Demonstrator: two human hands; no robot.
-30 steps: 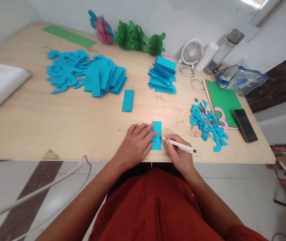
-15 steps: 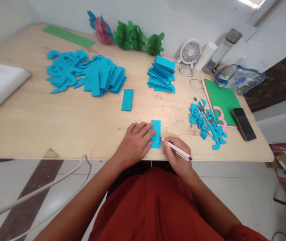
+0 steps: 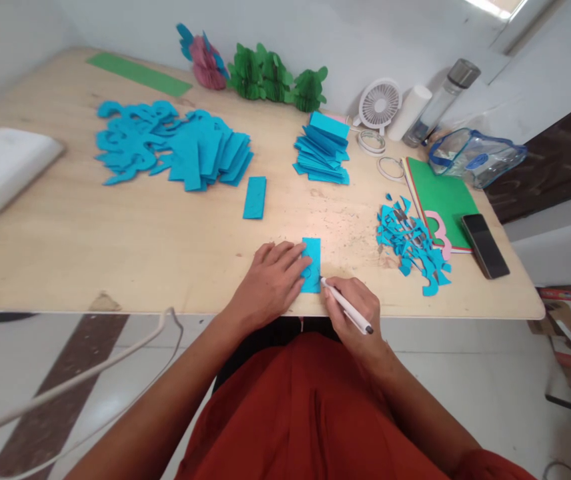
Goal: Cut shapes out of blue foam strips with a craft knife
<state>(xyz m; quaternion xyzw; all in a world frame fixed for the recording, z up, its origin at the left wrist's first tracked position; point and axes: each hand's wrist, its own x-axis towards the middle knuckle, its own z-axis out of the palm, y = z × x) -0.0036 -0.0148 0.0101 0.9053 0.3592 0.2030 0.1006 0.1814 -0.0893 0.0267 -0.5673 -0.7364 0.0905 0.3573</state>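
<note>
A blue paper strip (image 3: 311, 248) lies near the table's front edge, with a curved dark line drawn on it. My left hand (image 3: 276, 277) rests flat with its fingers stretched out, the fingertips pressing on the strip's left side. In my right hand (image 3: 353, 307) is a white pen (image 3: 346, 305), whose tip is at the strip's right edge. Whether the tip touches the paper I cannot tell. Beyond my left hand lies a folded blue paper piece (image 3: 254, 198).
Cut blue shapes (image 3: 130, 140) and a blue paper stack (image 3: 321, 150) lie farther back. Blue scraps (image 3: 410, 240), a green book (image 3: 440, 200) and a phone (image 3: 484, 245) are on the right. A small fan (image 3: 379, 105) and a bottle (image 3: 440, 103) stand by the wall.
The pen has tilted, its back end swinging down and toward me. Its tip stays by the strip's right edge, and my left hand keeps its place.
</note>
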